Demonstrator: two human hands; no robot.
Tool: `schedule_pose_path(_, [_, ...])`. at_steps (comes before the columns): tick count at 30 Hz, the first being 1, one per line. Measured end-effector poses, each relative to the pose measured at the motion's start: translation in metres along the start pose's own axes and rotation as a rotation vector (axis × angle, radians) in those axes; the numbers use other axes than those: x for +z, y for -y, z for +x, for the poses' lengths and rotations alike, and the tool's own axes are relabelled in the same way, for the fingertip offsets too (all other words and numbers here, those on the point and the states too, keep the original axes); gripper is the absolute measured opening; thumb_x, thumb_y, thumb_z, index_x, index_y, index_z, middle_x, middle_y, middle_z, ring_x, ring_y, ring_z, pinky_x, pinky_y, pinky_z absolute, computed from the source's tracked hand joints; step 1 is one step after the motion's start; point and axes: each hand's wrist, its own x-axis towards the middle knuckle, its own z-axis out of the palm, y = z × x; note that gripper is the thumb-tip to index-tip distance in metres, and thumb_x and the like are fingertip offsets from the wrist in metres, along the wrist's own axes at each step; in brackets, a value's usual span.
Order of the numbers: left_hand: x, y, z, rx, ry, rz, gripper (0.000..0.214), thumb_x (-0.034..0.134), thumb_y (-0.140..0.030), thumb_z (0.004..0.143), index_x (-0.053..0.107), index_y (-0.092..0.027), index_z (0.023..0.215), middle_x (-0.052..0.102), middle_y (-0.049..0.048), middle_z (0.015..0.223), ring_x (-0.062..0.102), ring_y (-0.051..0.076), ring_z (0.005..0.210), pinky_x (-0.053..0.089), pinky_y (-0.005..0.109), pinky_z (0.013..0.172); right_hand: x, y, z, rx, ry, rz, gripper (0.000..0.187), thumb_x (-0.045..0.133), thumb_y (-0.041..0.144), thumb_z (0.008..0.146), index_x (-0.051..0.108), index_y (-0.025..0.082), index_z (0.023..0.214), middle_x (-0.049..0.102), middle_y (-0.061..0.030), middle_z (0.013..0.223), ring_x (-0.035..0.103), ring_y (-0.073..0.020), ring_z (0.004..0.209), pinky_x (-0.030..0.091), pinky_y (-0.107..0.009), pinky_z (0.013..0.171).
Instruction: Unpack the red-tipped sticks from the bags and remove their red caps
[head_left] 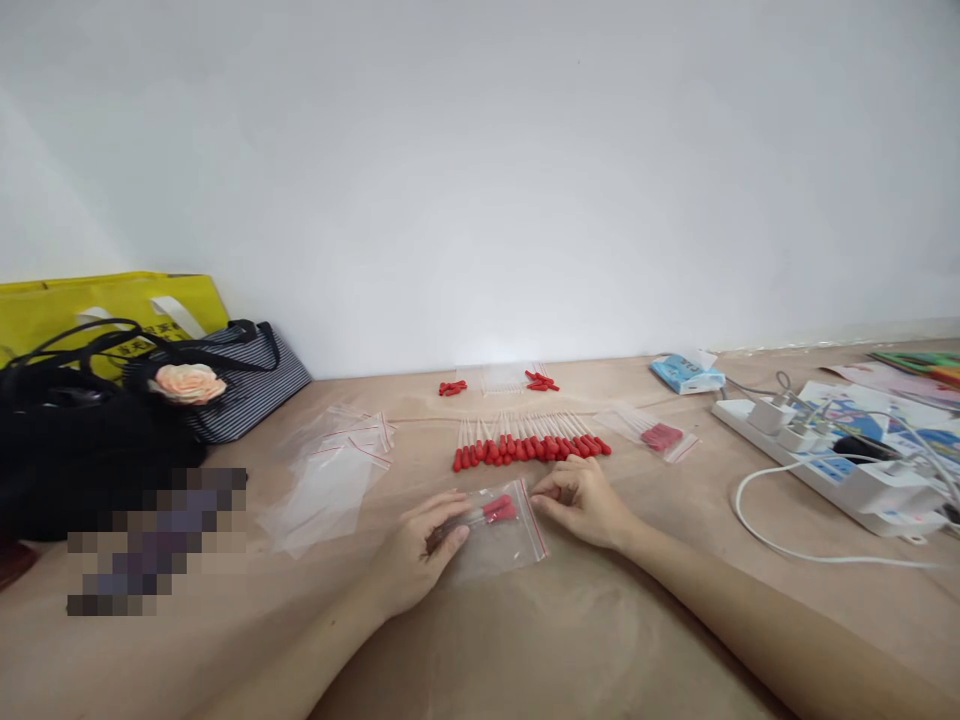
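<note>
A clear zip bag [480, 560] lies on the table between my hands, with a few red-bulbed droppers [501, 509] inside it. My left hand [426, 548] grips the bag's left part, thumb and fingers closed over the clear dropper stems. At the upper end of the red zip strip, my right hand [581, 500] is closed in a pinch at the bag's edge. Just beyond the hands, many more red-bulbed droppers [525, 449] lie in a row, bulbs toward me. A filled zip bag [661, 438] rests to their right.
A stack of flat zip bags [330, 490] lies on the left, near a striped bag [247, 385] and a yellow bag [187, 300]. Small red pieces [452, 388] sit by the wall. A tissue pack [686, 373] and a power strip [832, 465] with cables occupy the right.
</note>
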Motion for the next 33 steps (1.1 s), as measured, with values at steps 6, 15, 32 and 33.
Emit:
schedule_pose_path(6, [0.0,-0.005,0.002,-0.01,0.095,0.015,0.033,0.046,-0.032,0.082,0.056,-0.024,0.112,0.055,0.0029,0.12,0.045,0.021,0.115,0.035,0.04,0.099,0.011,0.013,0.005,-0.016,0.105,0.012,0.022,0.058,0.045,0.072,0.067,0.026,0.077,0.06,0.0005,0.065,0.05,-0.0151,0.069,0.029,-0.031,0.068])
schedule_pose_path(15, [-0.006,-0.008,0.001,0.01,0.202,0.026,0.031,0.043,-0.031,0.083,0.055,-0.026,0.112,0.051,0.0015,0.124,0.04,0.02,0.119,0.034,0.039,0.099,0.018,0.022,0.006,0.043,0.153,0.037,0.025,0.068,0.039,0.06,0.056,0.018,0.068,0.055,0.0018,0.067,0.047,-0.0137,0.068,0.03,-0.028,0.065])
schedule_pose_path(32, [-0.008,-0.007,0.0,-0.006,0.225,0.033,0.033,0.042,-0.033,0.084,0.053,-0.025,0.114,0.048,0.0027,0.127,0.038,0.02,0.121,0.032,0.04,0.101,0.01,0.013,-0.006,0.076,0.235,0.43,0.015,0.062,0.02,0.064,0.048,0.018,0.068,0.05,0.0046,0.06,0.042,-0.0066,0.052,0.034,-0.019,0.049])
schedule_pose_path(33, [-0.008,-0.006,0.0,-0.004,0.226,0.033,0.034,0.042,-0.034,0.084,0.053,-0.026,0.115,0.048,0.0025,0.127,0.037,0.02,0.121,0.032,0.04,0.101,0.008,0.01,-0.008,0.101,0.245,0.465,0.016,0.062,0.02,0.063,0.048,0.018,0.069,0.049,0.0049,0.06,0.042,-0.0062,0.052,0.034,-0.019,0.047])
